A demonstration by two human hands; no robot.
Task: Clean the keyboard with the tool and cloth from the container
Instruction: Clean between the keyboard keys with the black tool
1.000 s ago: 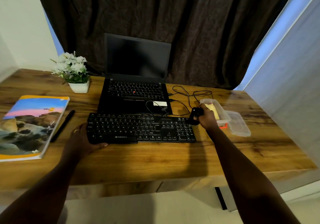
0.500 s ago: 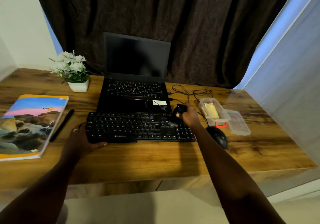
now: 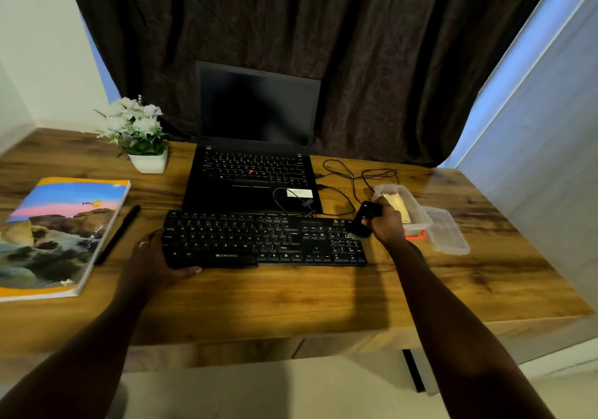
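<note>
A black keyboard (image 3: pixel 259 240) lies on the wooden desk (image 3: pixel 291 295) in front of a laptop. My left hand (image 3: pixel 152 260) grips its front left corner. My right hand (image 3: pixel 386 227) is closed around a small black cleaning tool (image 3: pixel 364 219), held at the keyboard's far right end over the number pad. Just right of that hand stands a clear plastic container (image 3: pixel 420 216) with a yellowish cloth (image 3: pixel 399 206) lying inside it.
The container's clear lid (image 3: pixel 448 234) lies to its right. An open black laptop (image 3: pixel 255 176) sits behind the keyboard, with loose cables (image 3: pixel 356 176) beside it. A book (image 3: pixel 55 234), a black pen (image 3: pixel 118 234) and a potted plant (image 3: pixel 139 133) occupy the left side.
My right hand swept the tool left across the keyboard's top right, then back to the right end. A black mouse seen half a second ago is now hidden by my forearm. My left hand stayed.
</note>
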